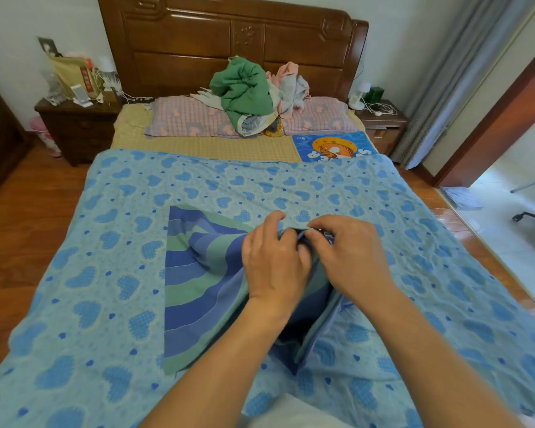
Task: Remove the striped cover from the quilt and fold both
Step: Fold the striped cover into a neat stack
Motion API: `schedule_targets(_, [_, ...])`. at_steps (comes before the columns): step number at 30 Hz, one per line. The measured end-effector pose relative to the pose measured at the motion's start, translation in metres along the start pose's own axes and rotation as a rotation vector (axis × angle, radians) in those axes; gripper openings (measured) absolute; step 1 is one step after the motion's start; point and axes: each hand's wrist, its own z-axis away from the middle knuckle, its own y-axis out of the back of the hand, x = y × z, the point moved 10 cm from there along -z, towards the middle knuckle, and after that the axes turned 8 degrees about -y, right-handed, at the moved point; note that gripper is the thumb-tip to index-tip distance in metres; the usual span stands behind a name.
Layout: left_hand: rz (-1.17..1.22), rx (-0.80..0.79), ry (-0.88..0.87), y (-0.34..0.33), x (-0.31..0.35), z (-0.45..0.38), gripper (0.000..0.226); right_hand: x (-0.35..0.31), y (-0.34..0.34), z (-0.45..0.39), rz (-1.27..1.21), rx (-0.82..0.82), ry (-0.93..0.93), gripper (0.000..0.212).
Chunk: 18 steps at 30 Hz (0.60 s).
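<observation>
A light blue heart-printed fabric (198, 186) lies spread over most of the bed. In its middle a slit gapes, and a flap of blue-and-green striped cover (195, 279) is folded back to the left of it. The inside of the slit is dark. My left hand (275, 264) and my right hand (349, 257) meet at the far end of the slit. Both pinch the bunched fabric edge there, fingertips touching. What lies between the fingers is hidden. My forearms reach over the near part of the spread.
Pink pillows (183, 118) and a heap of green and pink clothes (247, 91) sit by the wooden headboard (229, 35). A blue cartoon mat (334, 146) lies at the right. Cluttered nightstands (78, 118) flank the bed. Wooden floor runs on both sides, and a doorway opens at the right.
</observation>
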Motion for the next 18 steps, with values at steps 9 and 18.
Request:
schedule_targets(9, [-0.211,-0.389,0.414,-0.026,-0.153,0.051,0.021,0.047,0.053,-0.010,-0.018,0.214,-0.148,0.011])
schedule_targets(18, [-0.475,-0.203,0.514,0.080,-0.301,-0.014,0.016,0.118,0.139,-0.041,0.038,0.499,-0.365,0.022])
